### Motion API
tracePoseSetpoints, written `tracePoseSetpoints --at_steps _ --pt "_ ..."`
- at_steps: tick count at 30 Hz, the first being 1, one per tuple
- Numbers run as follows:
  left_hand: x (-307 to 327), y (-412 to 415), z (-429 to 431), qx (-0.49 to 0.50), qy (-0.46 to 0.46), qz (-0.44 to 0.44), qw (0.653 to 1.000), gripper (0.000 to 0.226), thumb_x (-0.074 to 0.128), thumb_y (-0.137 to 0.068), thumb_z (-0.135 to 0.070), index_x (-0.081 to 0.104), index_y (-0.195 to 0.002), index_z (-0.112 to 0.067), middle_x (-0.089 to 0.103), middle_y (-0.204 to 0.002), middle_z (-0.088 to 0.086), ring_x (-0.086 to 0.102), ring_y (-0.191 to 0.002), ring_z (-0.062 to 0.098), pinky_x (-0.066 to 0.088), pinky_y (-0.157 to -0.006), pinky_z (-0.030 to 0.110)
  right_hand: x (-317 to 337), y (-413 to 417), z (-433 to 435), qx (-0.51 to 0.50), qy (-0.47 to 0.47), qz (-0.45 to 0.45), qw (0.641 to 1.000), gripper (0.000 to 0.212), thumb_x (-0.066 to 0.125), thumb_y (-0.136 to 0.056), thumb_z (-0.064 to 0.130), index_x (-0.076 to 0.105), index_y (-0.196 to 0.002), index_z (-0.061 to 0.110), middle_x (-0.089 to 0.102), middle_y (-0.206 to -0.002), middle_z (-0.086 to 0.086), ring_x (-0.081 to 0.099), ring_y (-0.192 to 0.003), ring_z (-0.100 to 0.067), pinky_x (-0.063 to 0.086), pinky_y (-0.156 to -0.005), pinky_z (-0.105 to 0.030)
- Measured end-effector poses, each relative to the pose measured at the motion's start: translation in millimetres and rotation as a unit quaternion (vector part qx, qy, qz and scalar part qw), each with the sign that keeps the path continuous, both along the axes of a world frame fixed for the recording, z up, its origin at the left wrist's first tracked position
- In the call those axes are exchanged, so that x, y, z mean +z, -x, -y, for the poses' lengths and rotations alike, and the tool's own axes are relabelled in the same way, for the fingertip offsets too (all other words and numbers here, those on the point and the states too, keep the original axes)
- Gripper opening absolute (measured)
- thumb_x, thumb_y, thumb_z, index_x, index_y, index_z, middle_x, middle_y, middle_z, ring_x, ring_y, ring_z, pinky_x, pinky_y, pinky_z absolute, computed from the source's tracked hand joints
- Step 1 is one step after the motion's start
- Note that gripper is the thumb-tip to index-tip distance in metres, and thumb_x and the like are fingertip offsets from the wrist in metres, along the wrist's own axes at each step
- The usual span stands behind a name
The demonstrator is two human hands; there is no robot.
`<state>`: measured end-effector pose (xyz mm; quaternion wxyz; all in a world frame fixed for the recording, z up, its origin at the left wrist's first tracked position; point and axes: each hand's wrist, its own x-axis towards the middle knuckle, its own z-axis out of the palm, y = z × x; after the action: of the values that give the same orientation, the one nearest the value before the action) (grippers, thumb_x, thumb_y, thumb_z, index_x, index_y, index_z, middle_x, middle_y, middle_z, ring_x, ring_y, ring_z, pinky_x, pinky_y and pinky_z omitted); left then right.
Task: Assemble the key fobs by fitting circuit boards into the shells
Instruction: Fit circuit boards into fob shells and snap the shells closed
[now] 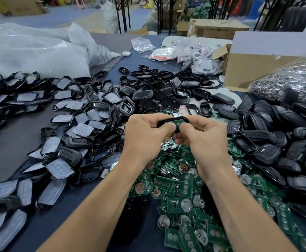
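**FOB ASSY: BOARD IN SHELL, BOTH HANDS ON**

L hand [145, 135] and R hand [203, 137] both curl round one black shell [172, 120], held mid-view above the table [17, 139]. Green board [178, 123] lies in the shell's open face, R thumb on it. Fully seated or not: cannot tell. Board pile [185, 197] under the wrists. Shell heaps: L heap [66, 142], film-covered; R heap [276, 142], bare. Box [248, 70] far R, ring bag [285, 82] beside it.

Bare table cloth [15, 140] is left open at mid-left, between heaps of black shells [86, 110]. The near right is covered by green circuit boards [185, 188]. The far side is blocked by a white plastic sack [30, 51] and a cardboard box [248, 70].
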<state>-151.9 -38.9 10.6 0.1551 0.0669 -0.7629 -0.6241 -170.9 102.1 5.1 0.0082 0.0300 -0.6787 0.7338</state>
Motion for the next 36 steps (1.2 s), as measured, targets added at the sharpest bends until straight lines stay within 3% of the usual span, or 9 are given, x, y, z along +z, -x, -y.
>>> tracePoseSetpoints --at_steps 5,9,13,16,19,22,26,31,36 --pt "2.2 -5.5 6.2 -0.022 0.193 -0.029 0.981 0.021 0.074 -0.087 -0.023 0.083 -0.1 -0.037 0.077 -0.076 -0.019 0.072 -0.066 0.014 0.058 -0.063 0.04 -3.8 0.2 -0.6 -0.01 -0.06 -0.021 0.998 0.02 0.068 -0.087 0.005 0.081 -0.089 0.019 0.078 -0.077 -0.004 0.073 -0.063 -0.02 0.06 -0.064 -0.036" --pt "8.0 -7.1 11.6 0.001 0.248 -0.021 0.969 0.024 0.076 -0.09 -0.021 0.082 -0.099 -0.042 0.075 -0.072 -0.017 0.065 -0.058 0.012 0.054 -0.055 0.036 1.9 -2.7 1.6 -0.03 -0.104 -0.028 0.994 0.02 0.071 -0.087 0.006 0.079 -0.092 0.023 0.078 -0.074 0.0 0.073 -0.063 -0.018 0.062 -0.066 -0.039" --pt "22.7 -5.1 38.8 0.133 0.06 -0.035 0.989 0.042 0.078 -0.09 -0.013 0.074 -0.077 -0.053 0.077 -0.071 -0.009 0.074 -0.064 0.021 0.065 -0.063 0.043 16.1 -9.5 20.6 -0.032 -0.202 -0.092 0.975 0.018 0.072 -0.092 0.015 0.077 -0.094 0.033 0.075 -0.073 0.018 0.061 -0.046 -0.016 0.053 -0.042 -0.03" --pt "34.7 -2.6 72.5 0.215 -0.14 -0.086 0.963 0.025 0.074 -0.092 -0.002 0.079 -0.083 -0.024 0.078 -0.072 0.0 0.071 -0.061 0.013 0.059 -0.06 0.024 24.9 -5.9 60.0 0.057 -0.251 -0.116 0.959 0.021 0.065 -0.094 0.013 0.079 -0.094 0.028 0.073 -0.066 0.012 0.043 -0.036 -0.003 0.034 -0.037 -0.015" --pt "39.7 -4.0 110.7 0.304 -0.276 -0.13 0.903 0.017 0.07 -0.091 0.003 0.076 -0.08 -0.007 0.077 -0.07 0.006 0.068 -0.055 0.014 0.055 -0.055 0.023 32.7 7.8 110.8 0.158 -0.347 -0.123 0.916 0.024 0.058 -0.097 0.015 0.081 -0.099 0.023 0.073 -0.068 0.005 0.052 -0.045 -0.004 0.041 -0.045 -0.016" --pt "33.5 -6.7 144.0 0.381 -0.365 -0.141 0.838 0.015 0.067 -0.092 0.004 0.071 -0.079 -0.004 0.074 -0.064 0.004 0.066 -0.052 0.014 0.053 -0.055 0.023 30.1 26.1 162.1 0.223 -0.464 -0.168 0.841 0.023 0.057 -0.099 0.012 0.079 -0.104 0.014 0.076 -0.098 -0.009 0.069 -0.088 -0.027 0.058 -0.079 -0.033" --pt "18.4 -4.1 147.3 0.415 -0.398 -0.106 0.811 0.022 0.07 -0.089 0.003 0.069 -0.068 -0.004 0.073 -0.061 0.004 0.066 -0.052 0.013 0.053 -0.054 0.022 16.6 42.4 204.1 0.215 -0.556 -0.183 0.782 0.014 0.065 -0.096 0.022 0.072 -0.106 0.015 0.071 -0.106 -0.009 0.065 -0.103 -0.032 0.053 -0.088 -0.036" --pt "15.2 3.7 135.7 0.391 -0.393 -0.089 0.827 0.018 0.072 -0.09 0.0 0.073 -0.073 -0.005 0.075 -0.066 0.004 0.067 -0.054 0.011 0.052 -0.054 0.02 19.1 40.0 192.6 0.163 -0.474 -0.164 0.85 0.014 0.075 -0.081 0.014 0.076 -0.085 0.027 0.075 -0.089 -0.002 0.068 -0.086 -0.025 0.056 -0.081 -0.033" --pt "17.5 5.7 109.3 0.323 -0.357 -0.061 0.874 0.007 0.072 -0.091 0.0 0.074 -0.084 -0.002 0.075 -0.066 0.003 0.06 -0.047 0.009 0.05 -0.049 0.021 28.6 27.6 116.0 0.093 -0.181 -0.01 0.979 0.022 0.075 -0.078 0.004 0.067 -0.074 0.024 0.062 -0.061 0.012 0.055 -0.054 -0.01 0.046 -0.052 -0.022"
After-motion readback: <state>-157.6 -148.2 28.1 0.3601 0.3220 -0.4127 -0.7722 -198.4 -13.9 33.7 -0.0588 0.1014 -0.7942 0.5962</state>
